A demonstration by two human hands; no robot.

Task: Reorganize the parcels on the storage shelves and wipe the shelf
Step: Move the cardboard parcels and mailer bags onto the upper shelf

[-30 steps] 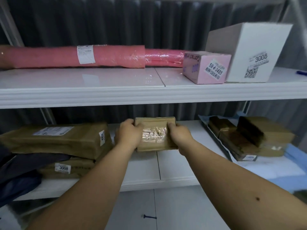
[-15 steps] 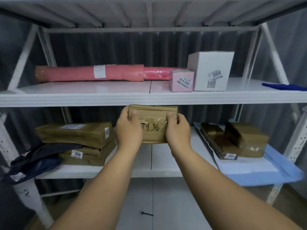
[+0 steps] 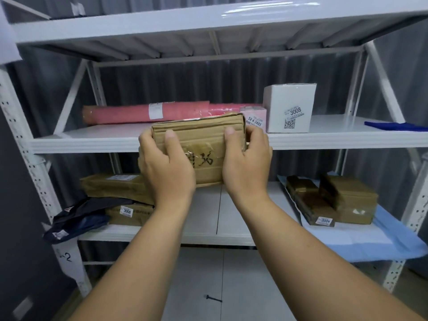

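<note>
Your left hand (image 3: pixel 166 167) and right hand (image 3: pixel 245 165) each grip one end of a brown cardboard parcel (image 3: pixel 203 144), thumbs curled over its front face, fingers wrapped behind. You hold it at centre frame, level with the front edge of the middle shelf (image 3: pixel 92 144) and clear of the lower shelf (image 3: pixel 208 232). Dark handwriting runs under the tape on its face, but your hands cover part of it and it does not read.

Behind it on the middle shelf lie a long pink wrapped roll (image 3: pixel 143 113), a small pink box (image 3: pixel 253 117) labelled "58-4-3405", and a white box (image 3: pixel 289 107) marked "3008" above a QR code. A blue cloth (image 3: pixel 393 125) rests at the right end of that shelf.

On the lower shelf, at lower left, sit two stacked brown parcels (image 3: pixel 115 191), the lower one tagged "3008", beside a dark navy bag (image 3: pixel 78 218). At lower right, more brown parcels (image 3: pixel 333 200), one tagged "3004", rest on a pale blue sheet (image 3: pixel 370 239).

By my reading, sorting is midway: this parcel has no resting place yet, most others look unsorted, and wiping appears not yet begun.
</note>
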